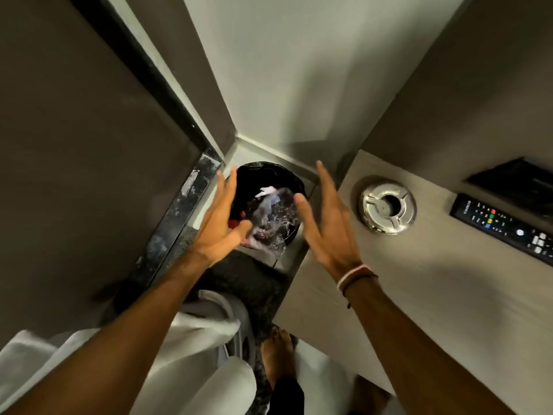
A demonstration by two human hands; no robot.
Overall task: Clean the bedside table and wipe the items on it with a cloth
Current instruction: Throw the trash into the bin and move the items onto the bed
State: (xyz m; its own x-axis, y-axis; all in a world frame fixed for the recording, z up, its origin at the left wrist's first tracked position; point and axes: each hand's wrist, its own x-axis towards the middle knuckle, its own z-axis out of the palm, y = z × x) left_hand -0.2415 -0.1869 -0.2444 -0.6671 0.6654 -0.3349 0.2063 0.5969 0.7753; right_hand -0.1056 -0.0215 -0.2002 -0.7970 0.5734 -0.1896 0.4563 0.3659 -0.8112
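Observation:
Both hands hover over a black waste bin (257, 172) on the floor in the corner. My left hand (218, 223) is spread open at the bin's left side. My right hand (326, 223) is open too, fingers apart, at the bin's right side. Between them a crumpled clear plastic wrapper (273, 215) with white and red scraps is blurred above the bin, touching neither palm clearly. The wooden bedside table (404, 280) lies to the right. On it stand a round metal ashtray (388, 203) and a black remote control (505, 227). No cloth is in my hands.
A dark panel with a black marbled edge (179, 211) rises on the left. White fabric (191, 339) drapes over my lap at the bottom. A bare foot (278, 357) rests on the dark patterned floor beside the table. A black plate (514, 181) sits against the wall behind the remote.

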